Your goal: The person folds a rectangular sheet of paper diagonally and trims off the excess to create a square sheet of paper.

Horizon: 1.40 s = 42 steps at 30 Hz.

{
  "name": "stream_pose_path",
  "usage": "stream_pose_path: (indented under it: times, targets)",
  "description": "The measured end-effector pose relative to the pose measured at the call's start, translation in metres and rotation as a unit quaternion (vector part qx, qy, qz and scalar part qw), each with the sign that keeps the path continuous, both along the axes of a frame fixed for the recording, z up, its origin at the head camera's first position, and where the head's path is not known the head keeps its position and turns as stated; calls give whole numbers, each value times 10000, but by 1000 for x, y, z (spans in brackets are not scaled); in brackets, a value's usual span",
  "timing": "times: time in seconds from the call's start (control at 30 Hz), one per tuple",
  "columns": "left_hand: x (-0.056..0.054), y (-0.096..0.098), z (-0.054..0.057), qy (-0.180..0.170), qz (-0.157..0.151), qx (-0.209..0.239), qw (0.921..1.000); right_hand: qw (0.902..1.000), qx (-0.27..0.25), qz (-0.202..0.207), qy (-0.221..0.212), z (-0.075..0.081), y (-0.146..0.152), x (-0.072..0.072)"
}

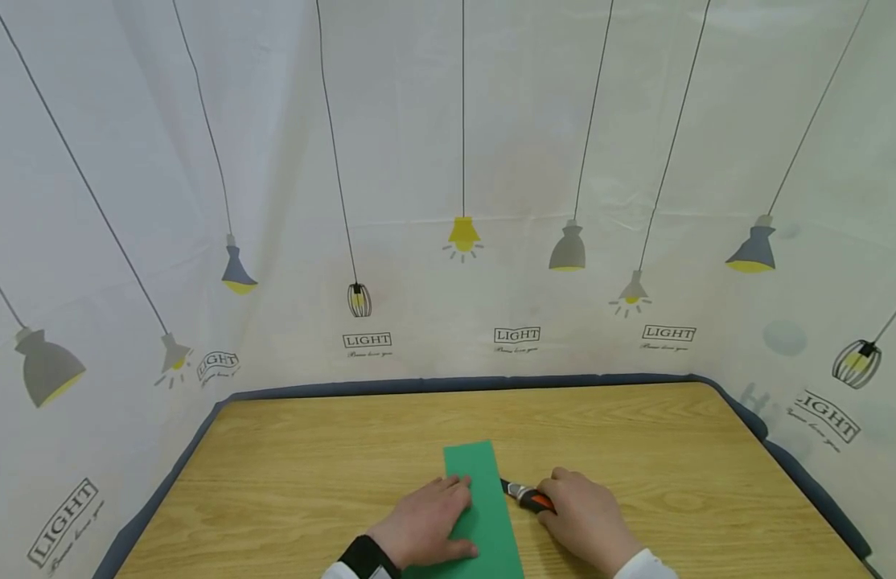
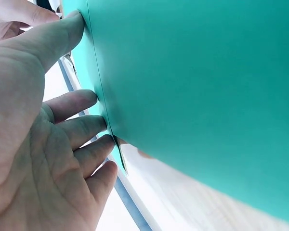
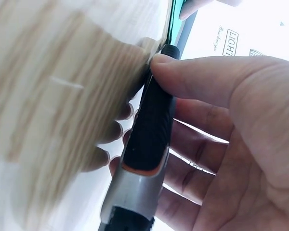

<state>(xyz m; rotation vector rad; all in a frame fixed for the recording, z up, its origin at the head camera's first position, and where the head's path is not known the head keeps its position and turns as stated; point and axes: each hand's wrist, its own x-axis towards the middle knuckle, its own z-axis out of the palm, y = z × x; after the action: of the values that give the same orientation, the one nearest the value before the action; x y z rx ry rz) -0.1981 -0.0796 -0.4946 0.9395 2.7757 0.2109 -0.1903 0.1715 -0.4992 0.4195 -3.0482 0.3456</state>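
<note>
A strip of green paper point(image 1: 490, 523) lies lengthwise on the table. My left hand point(image 1: 428, 523) rests on its left part, fingers fairly straight, thumb and fingertips pressing the sheet. Seen from the left wrist, a thin dark line runs along the green paper point(image 2: 183, 86) near the fingertips; I cannot tell whether it is a cut or an edge. To the right of the sheet, my right hand point(image 1: 585, 515) grips a utility knife point(image 1: 529, 497), its front end pointing at the paper's right edge. The right wrist view shows the thumb laid along the knife's black handle point(image 3: 151, 110). Any blade is too small to make out.
The wood-grain table point(image 1: 296, 474) has a dark blue padded edge point(image 1: 419, 386) along its back and sides. Behind it hangs a white sheet point(image 1: 412, 161) printed with lamps and the word LIGHT.
</note>
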Motion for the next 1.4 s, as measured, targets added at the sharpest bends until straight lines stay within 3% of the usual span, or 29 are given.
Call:
stream_pose_path:
  times: [0.77, 1.4]
  targets:
    - [-2, 0, -1, -22, -3, -36, 10000, 9997, 4, -107, 234, -1, 1, 2]
    - [-2, -1, -3, 153, -136, 0, 9998, 9992, 1, -383, -152, 3, 10, -2]
